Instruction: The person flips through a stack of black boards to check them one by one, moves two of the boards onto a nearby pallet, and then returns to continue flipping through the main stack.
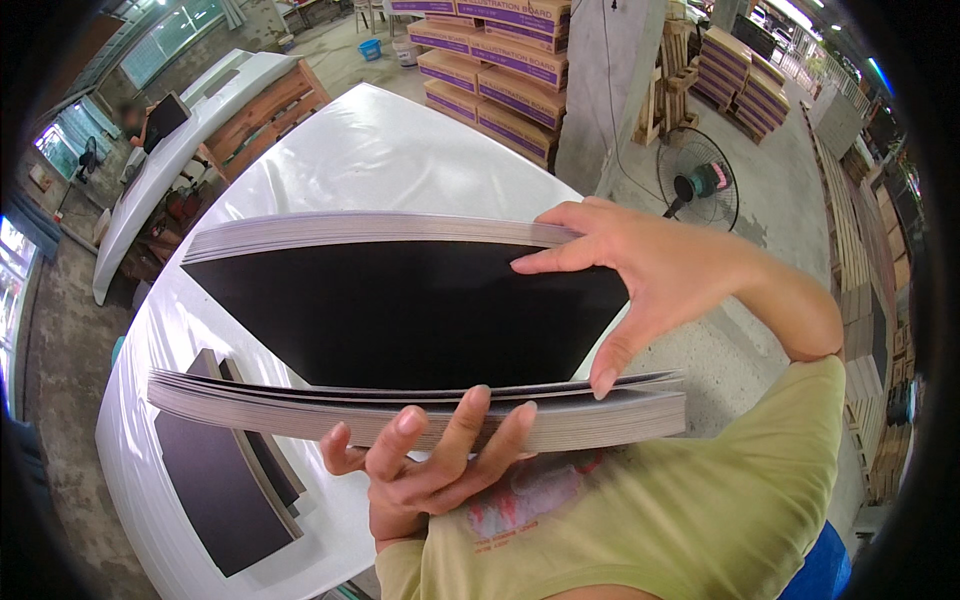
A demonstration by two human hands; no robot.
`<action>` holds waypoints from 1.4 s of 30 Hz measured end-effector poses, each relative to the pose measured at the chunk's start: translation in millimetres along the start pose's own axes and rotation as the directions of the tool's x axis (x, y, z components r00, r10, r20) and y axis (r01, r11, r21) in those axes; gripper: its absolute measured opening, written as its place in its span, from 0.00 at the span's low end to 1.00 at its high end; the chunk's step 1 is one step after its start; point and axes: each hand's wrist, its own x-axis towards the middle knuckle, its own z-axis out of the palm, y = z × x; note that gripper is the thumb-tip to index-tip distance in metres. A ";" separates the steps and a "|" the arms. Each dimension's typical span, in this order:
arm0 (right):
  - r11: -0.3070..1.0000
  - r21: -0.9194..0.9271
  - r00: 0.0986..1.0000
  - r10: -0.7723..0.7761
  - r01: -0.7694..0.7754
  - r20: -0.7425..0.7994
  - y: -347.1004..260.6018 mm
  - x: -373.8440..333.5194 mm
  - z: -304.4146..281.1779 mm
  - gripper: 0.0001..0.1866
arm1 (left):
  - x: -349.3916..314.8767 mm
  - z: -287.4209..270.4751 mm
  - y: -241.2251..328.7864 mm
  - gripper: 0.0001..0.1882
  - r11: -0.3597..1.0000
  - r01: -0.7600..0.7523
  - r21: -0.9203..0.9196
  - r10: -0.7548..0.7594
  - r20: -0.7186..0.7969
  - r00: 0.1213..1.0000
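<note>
Two thick stacks of thin boards stand on edge before me, spread apart like a V. The far stack [400, 320] turns a black face toward me, with pale layered edges along its top. Close to my chest, the near stack [590, 424] has a few black-faced sheets fanned loose at its top. My left hand [430, 460] supports the near stack from my side, fingertips against its edge. My right hand [640, 270] is spread wide: its fingers touch the far stack's upper right edge and face, while the thumb rests at the near stack's loose sheets.
Dark boards [215, 480] lie on the white-covered table [370, 150] at the left. Cartons [490, 85] are piled beyond it, beside a concrete pillar [605, 100]. A fan [697, 182] stands at the right. Another person [150, 130] sits at a far-left table.
</note>
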 end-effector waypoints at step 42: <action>1.000 -0.010 1.000 0.003 -0.003 0.011 -16.9 -10.7 5.9 0.51 | 1.8 -10.8 6.9 0.14 0.990 0.127 -0.061 -0.114 0.182 0.977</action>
